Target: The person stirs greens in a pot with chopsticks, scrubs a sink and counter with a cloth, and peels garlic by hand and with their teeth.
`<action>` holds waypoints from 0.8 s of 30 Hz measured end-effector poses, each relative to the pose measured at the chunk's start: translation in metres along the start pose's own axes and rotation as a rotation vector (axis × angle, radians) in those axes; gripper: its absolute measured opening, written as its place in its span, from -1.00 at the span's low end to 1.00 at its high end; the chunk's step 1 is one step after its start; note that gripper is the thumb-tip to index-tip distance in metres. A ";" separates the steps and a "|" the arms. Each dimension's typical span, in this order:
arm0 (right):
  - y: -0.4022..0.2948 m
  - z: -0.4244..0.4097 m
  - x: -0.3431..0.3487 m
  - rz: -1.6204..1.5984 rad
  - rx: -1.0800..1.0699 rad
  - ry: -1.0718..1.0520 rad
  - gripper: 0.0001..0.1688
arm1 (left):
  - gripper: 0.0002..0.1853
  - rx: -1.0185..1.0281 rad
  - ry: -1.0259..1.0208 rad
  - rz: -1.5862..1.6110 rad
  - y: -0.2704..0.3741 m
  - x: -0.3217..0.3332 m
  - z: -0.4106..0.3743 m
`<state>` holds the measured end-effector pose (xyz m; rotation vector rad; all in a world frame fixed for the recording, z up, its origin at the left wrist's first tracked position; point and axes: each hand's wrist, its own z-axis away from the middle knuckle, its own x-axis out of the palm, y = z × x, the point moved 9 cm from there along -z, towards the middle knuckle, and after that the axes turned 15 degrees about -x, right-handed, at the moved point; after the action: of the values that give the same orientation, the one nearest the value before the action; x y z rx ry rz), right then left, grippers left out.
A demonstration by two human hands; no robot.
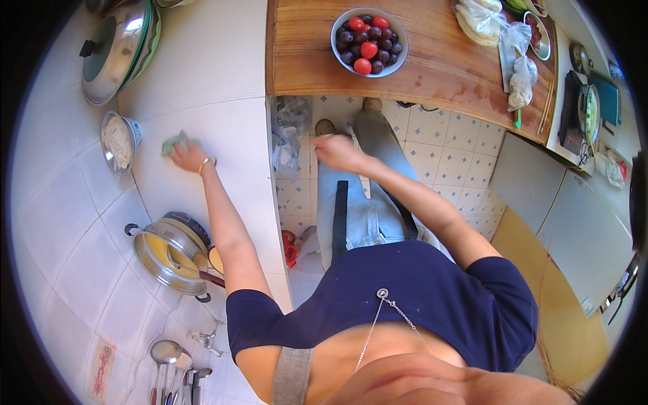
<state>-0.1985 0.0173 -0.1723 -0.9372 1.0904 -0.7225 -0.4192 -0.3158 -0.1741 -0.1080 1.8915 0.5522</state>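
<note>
Spread over a pale green cloth (174, 143), my left hand (189, 157) presses it against the white tiled counter (238, 142) on the left. A gold bracelet circles that wrist. Beside the cloth, against the wall, stands a patterned bowl of white strips (117, 142), perhaps noodles. My right hand (340, 153) hangs in front of my legs with its fingers curled in. It is slightly blurred, and I see nothing in it. Closer to me, past my left forearm, a steel pot (169, 263) holds yellow liquid and a ladle.
A bowl of dark grapes and red tomatoes (369, 43) sits on the wooden countertop (309, 61). Farther right lie plastic bags (521, 81), a green-handled knife (517, 119) and chopsticks (545, 109). A large lidded pan (119, 50) stands far left. Utensils (177, 369) hang near the tap (206, 340).
</note>
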 end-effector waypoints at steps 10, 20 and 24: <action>0.083 0.032 -0.200 -1.275 0.175 0.716 -0.33 | -0.62 0.717 -0.308 0.255 0.351 0.042 0.135; 0.128 0.048 -0.206 -1.243 0.255 0.763 -0.42 | -0.69 0.747 -0.435 0.131 0.336 0.024 0.184; 0.132 0.124 -0.256 -1.131 0.260 0.854 -0.47 | -0.72 0.675 -0.276 0.222 0.422 0.043 0.219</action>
<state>-0.1563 0.3274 -0.1659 -0.9978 1.0613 -2.2889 -0.3864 0.1593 -0.1384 0.5938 1.7318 0.0441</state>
